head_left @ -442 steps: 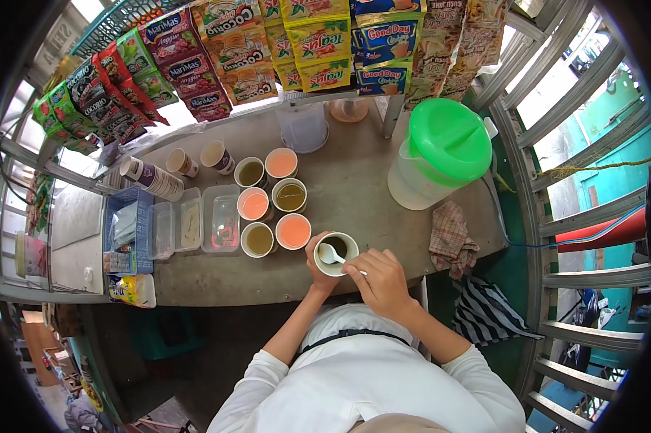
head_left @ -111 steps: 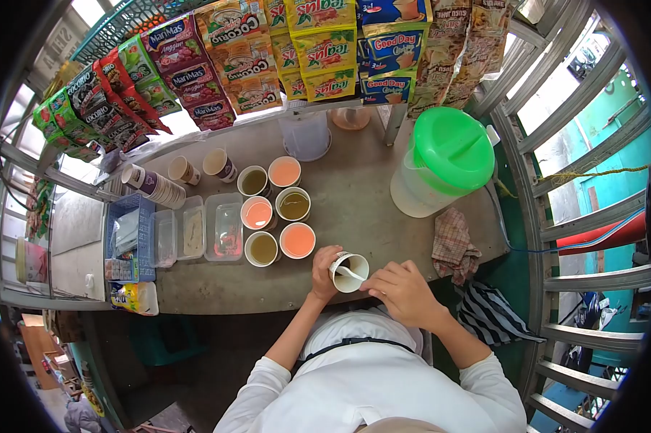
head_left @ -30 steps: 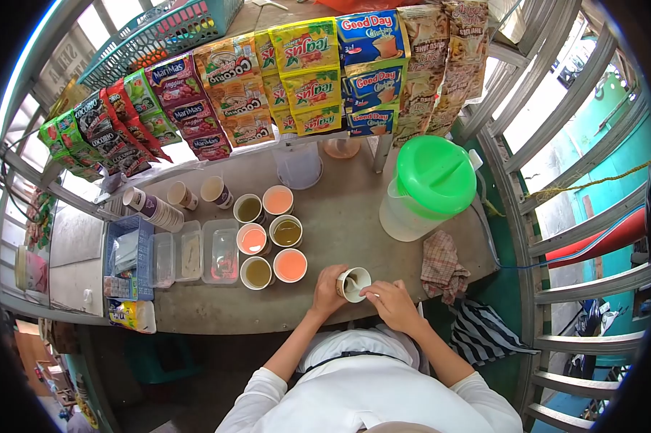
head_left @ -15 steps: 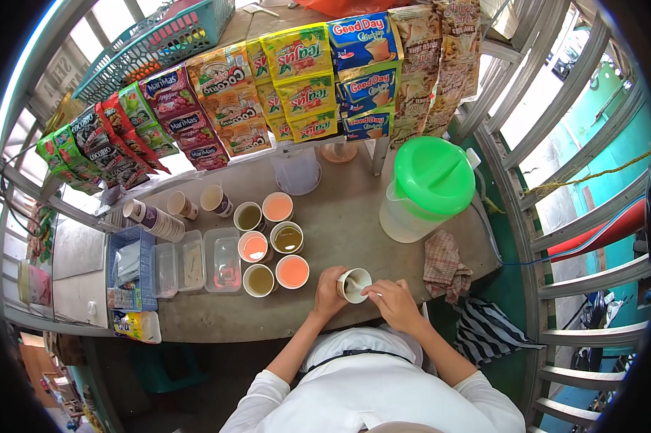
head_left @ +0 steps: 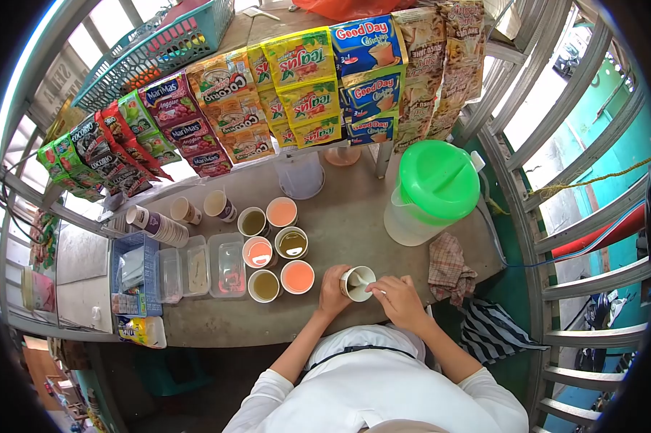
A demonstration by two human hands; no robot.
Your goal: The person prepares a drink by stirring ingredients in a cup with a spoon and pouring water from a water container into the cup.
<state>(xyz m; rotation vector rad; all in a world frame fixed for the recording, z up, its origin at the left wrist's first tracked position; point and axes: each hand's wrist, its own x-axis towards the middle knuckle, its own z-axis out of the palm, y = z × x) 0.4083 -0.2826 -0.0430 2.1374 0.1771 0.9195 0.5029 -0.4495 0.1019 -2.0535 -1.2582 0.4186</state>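
My left hand (head_left: 333,291) is wrapped around a paper cup (head_left: 350,294) near the table's front edge. Pinched in the fingers of my right hand (head_left: 402,303) is a thin light-coloured spoon (head_left: 358,277), its lower end inside that cup. The cup tilts a little toward me; how much it contains is hard to make out. To the left stand several filled cups, some with an orange-pink drink (head_left: 298,277) and others with an olive-brown drink (head_left: 264,286).
A pitcher with a green lid (head_left: 439,180) stands right of centre, beside a checked cloth (head_left: 449,268). Leftward are clear plastic containers (head_left: 226,267), stacked cups (head_left: 159,226) and a blue basket (head_left: 135,278). Drink sachets (head_left: 307,86) hang along the back above a translucent tub (head_left: 301,179).
The whole view has shifted slightly. Both hands keep their hold on the cup and spoon, and the spoon's angle inside the cup has changed a little.
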